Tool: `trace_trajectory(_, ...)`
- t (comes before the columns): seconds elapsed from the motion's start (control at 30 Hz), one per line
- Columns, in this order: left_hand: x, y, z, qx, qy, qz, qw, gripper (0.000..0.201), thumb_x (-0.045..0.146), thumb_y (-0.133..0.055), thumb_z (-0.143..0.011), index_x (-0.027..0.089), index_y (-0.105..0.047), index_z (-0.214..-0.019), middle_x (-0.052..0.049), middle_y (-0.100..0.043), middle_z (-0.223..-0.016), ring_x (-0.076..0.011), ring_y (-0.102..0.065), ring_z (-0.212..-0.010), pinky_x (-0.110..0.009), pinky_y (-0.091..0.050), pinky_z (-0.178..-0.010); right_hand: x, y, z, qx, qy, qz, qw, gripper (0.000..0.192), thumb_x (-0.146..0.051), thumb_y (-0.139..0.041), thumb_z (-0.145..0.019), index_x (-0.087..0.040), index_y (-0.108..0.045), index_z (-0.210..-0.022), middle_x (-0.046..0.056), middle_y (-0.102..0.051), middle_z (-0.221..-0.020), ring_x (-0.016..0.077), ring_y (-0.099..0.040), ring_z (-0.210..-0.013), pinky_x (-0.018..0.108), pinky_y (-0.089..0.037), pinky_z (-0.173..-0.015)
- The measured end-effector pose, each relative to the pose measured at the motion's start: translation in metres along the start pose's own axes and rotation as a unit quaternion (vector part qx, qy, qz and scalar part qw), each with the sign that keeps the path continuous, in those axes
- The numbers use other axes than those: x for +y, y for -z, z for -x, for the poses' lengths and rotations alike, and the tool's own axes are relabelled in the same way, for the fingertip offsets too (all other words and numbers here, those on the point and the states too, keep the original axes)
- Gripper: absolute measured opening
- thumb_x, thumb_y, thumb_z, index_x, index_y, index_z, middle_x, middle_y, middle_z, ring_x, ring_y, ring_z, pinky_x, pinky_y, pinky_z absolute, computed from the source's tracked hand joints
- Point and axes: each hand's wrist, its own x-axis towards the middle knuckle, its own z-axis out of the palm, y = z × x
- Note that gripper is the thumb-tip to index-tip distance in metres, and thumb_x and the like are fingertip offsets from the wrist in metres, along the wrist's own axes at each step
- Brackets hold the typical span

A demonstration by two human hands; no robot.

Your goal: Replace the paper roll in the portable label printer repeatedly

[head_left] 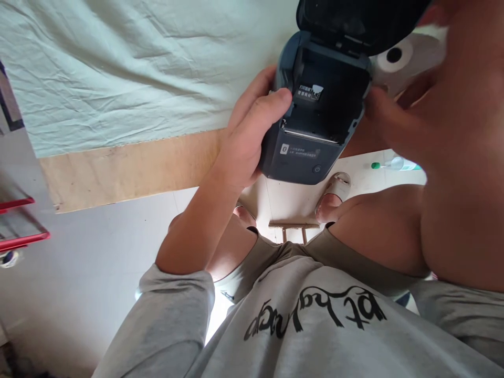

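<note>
Pale green cloth [118, 68]: wrinkled fabric is covering the table [126, 168], leaving a raw plywood edge showing.
Printer [315, 115]: dark blue-grey moulded plastic, boxy with rounded corners, is being held in the air over the table edge, its lid [354, 21] standing open above an empty bay.
Left hand [248, 136]: fingers are wrapping its left side, thumb over the bay rim.
Right hand [397, 123]: fingers are pressing its right side.
Paper roll [394, 55]: white, lying just behind.
Handling: keeping both grips firm and the body level should be steadying the open bay.
</note>
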Motion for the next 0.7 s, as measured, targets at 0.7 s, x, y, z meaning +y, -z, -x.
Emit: trace_trajectory(0.7, -0.002, 0.003, -0.001, -0.002, 0.012, 0.064, 0.998, 0.013, 0.032, -0.05, -0.075, 0.023, -0.056, -0.083, -0.001, -0.052, -0.071, -0.0115, -0.051, -0.063, -0.025, -0.042, -0.054, 0.003, -0.016, 0.012, -0.008, 0.123, 0.094, 0.988, 0.05, -0.02, -0.045, -0.068, -0.023, -0.043, -0.118, 0.003, -0.043, -0.11, 0.0096, -0.043, -0.109, 0.028, -0.037, -0.094)
